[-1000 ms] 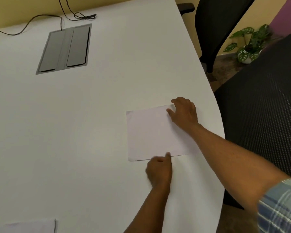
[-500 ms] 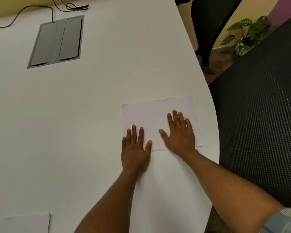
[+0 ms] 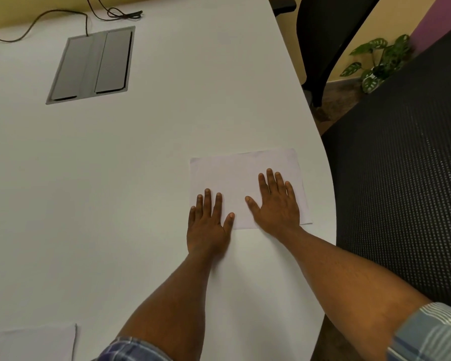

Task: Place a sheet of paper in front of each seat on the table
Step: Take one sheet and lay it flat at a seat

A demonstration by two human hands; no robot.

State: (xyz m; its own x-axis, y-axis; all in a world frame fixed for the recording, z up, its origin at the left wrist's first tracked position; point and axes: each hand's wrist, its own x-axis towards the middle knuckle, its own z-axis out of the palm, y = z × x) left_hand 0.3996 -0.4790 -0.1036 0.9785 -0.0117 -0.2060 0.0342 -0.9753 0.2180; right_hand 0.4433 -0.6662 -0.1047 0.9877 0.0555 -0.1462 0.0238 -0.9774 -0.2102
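**Both palms flat on the sheet**

Right hand (image 3: pixel 277 204) lay spread, fingers apart, flat on the sheet of paper (image 3: pixel 235 175), gripping nothing. Left hand (image 3: pixel 208 222) also splayed, fingertips on the sheet's near-left corner, palm on the table (image 3: pixel 141 152). Paper sat under both hands, near the table's curved edge, by a black mesh chair (image 3: pixel 401 178). Matte white tabletop w/ a thin, pale rectangular sheet. A 2nd sheet (image 3: pixel 31 342) lay at bottom left.

left hand (image 3: pixel 206 227) and right hand (image 3: pixel 277 204) now flattened, sheet (image 3: pixel 235 175) squared
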